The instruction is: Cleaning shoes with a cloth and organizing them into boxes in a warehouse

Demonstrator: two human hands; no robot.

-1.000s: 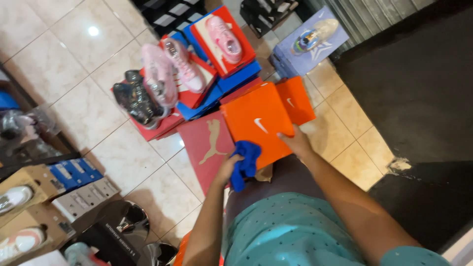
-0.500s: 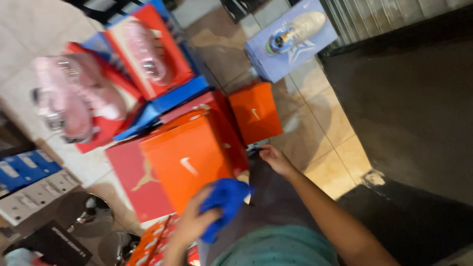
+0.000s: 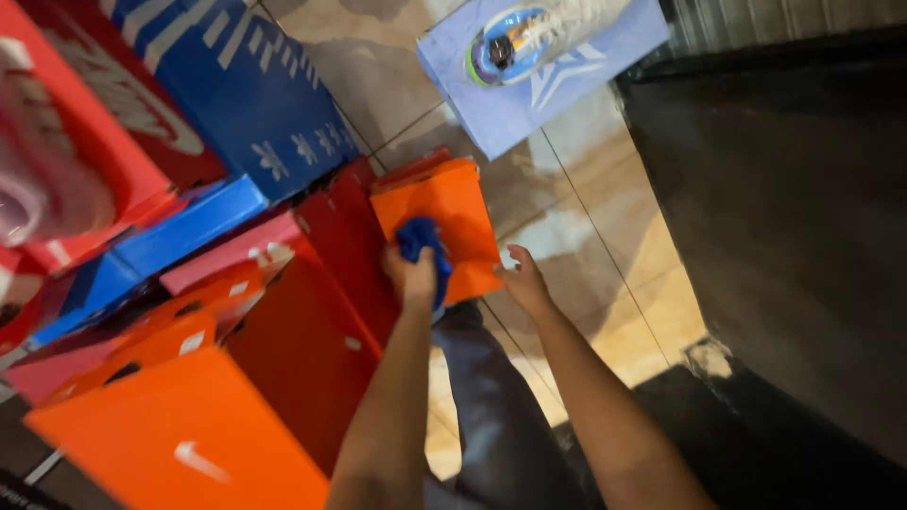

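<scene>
My left hand (image 3: 412, 275) grips a blue cloth (image 3: 422, 241) and presses it on a small orange shoe box (image 3: 444, 208) lying on the floor. My right hand (image 3: 522, 282) touches the box's right edge, fingers spread, holding nothing that I can see. A dark red box (image 3: 345, 241) lies just left of the orange one.
A large orange shoe box (image 3: 179, 430) stands close at the lower left. Red and blue boxes (image 3: 236, 94) are stacked at the upper left. A pale blue box (image 3: 557, 71) with a shoe on it lies at the top. A dark mat (image 3: 794, 236) covers the right.
The view has moved closer and swung. My left hand with the cloth has moved from the large orange box to the small orange box. My right hand stays at its edge.
</scene>
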